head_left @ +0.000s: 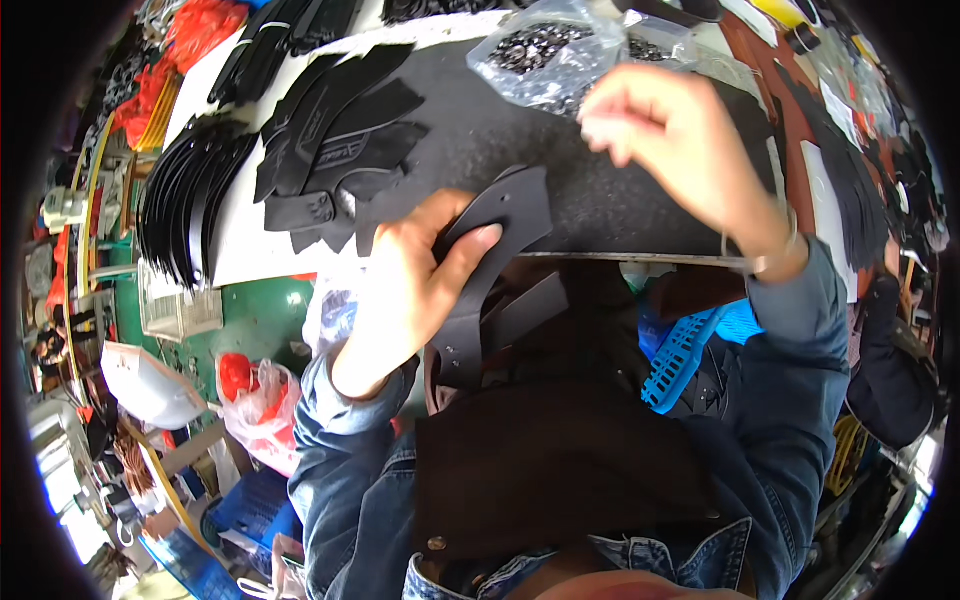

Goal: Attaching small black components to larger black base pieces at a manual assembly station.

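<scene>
My left hand [405, 280] grips a black strap piece [522, 212] at the near edge of the table. Its thumb lies on top, and small holes show near both ends of the strap. My right hand [665, 135] is raised over the black mat, apart from the strap, just right of an open clear plastic bag [545, 50] of small shiny metal parts. Its fingers are drawn together and slightly blurred; whatever may be between them is too small to make out. Left of the strap, a pile of similar black pieces [345, 140] lies on the mat.
A black mat [610, 210] covers much of the white table. Curved black strips [190, 200] hang over its left edge, and black bundles [275, 45] lie at the far left. Below stand a blue plastic basket [680, 360], a red-and-white bag [258, 405] and a white crate [180, 305].
</scene>
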`<act>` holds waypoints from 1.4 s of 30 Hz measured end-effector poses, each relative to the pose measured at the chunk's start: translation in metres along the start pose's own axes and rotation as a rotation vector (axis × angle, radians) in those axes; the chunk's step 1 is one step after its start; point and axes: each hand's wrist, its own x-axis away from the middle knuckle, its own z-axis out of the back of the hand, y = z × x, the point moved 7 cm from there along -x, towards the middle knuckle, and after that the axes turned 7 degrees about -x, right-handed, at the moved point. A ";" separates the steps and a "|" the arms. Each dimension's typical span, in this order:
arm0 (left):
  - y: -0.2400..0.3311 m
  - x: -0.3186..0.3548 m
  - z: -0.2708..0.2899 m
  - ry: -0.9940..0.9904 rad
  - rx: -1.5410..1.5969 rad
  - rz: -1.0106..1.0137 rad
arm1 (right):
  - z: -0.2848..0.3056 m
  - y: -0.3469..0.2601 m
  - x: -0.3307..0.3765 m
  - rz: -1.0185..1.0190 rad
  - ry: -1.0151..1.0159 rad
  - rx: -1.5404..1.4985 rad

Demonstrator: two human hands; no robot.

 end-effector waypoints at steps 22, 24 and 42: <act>0.027 0.016 0.010 0.216 -0.137 -0.337 | -0.048 -0.043 0.022 0.373 -0.012 0.098; 0.029 0.015 0.010 0.238 -0.139 -0.427 | -0.053 -0.027 0.013 0.204 -0.142 -0.093; -0.003 0.008 -0.001 0.067 -0.004 -0.079 | -0.008 0.034 -0.078 0.404 0.138 1.254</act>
